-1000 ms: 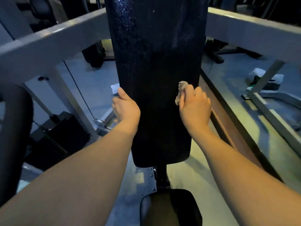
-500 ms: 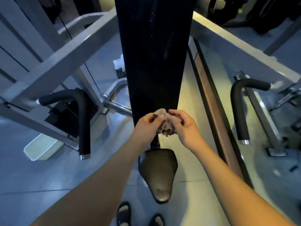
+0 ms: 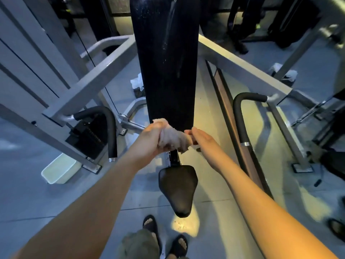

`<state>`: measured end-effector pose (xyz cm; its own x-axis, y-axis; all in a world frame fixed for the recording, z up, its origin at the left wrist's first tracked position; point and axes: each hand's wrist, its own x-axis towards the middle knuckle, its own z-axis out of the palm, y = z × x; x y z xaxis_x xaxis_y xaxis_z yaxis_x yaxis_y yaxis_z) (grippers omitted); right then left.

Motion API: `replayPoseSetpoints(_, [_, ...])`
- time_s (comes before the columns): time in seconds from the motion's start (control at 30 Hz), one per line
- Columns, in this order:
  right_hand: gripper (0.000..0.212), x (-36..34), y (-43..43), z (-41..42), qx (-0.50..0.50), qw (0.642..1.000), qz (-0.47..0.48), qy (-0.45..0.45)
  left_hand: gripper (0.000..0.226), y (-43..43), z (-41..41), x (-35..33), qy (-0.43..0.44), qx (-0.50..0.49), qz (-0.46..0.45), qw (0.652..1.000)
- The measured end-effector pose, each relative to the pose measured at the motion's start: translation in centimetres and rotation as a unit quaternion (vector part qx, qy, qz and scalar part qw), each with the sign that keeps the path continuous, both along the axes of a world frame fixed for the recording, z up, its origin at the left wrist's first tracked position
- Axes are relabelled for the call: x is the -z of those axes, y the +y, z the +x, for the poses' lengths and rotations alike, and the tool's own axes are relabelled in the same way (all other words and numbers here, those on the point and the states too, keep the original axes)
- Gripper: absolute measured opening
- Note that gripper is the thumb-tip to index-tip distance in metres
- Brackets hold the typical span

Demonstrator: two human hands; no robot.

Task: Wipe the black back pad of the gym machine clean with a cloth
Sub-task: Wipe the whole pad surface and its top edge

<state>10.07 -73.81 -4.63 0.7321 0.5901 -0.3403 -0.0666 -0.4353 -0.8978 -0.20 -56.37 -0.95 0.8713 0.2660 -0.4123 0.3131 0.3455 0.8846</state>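
Observation:
The long black back pad (image 3: 166,62) runs up the middle of the view, with pale specks and a wet streak on its upper part. Both hands meet in front of its lower end. My left hand (image 3: 149,141) grips a crumpled pale cloth (image 3: 172,140) in its curled fingers. My right hand (image 3: 201,138) pinches the cloth's right end with fingertips and thumb. The cloth is stretched between the hands and hides the pad's bottom edge.
A black seat (image 3: 178,187) sits below the pad. Black curved handles stand at left (image 3: 110,128) and right (image 3: 240,113) on the grey steel frame (image 3: 89,85). A pale bin (image 3: 59,169) lies on the floor left, my sandalled feet (image 3: 164,238) below, a wooden rail (image 3: 233,128) right.
A second ago the right hand rubbed the cloth on the pad while the left held its edge. Both hands have come down to the pad's lower end and hold the cloth between them.

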Motion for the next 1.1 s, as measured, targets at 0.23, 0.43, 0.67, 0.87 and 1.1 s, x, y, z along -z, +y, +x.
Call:
replayPoseSetpoints(0.23, [0.033,-0.3,2.9,0.0,-0.094,0.992,-0.006,-0.082,0.017,2.7,-0.3,-0.1,0.042,-0.031,0.118,0.992])
replayPoseSetpoints(0.43, [0.033,-0.7,6.4,1.2,-0.112,0.993,0.021,-0.034,0.024,4.6,0.7,2.3,0.090,-0.007,0.272,0.958])
replayPoseSetpoints(0.67, [0.030,0.3,9.7,4.6,0.038,0.998,0.052,-0.006,0.007,6.3,4.6,3.3,0.043,-0.011,0.244,0.969])
replayPoseSetpoints(0.87, [0.022,1.8,10.2,8.2,0.068,0.996,0.056,0.026,0.035,6.8,8.6,3.5,0.032,0.009,0.177,0.984])
replayPoseSetpoints(1.1, [0.027,2.9,9.5,13.0,0.058,0.991,0.102,0.060,0.049,6.3,14.7,4.9,0.056,0.048,0.230,0.970])
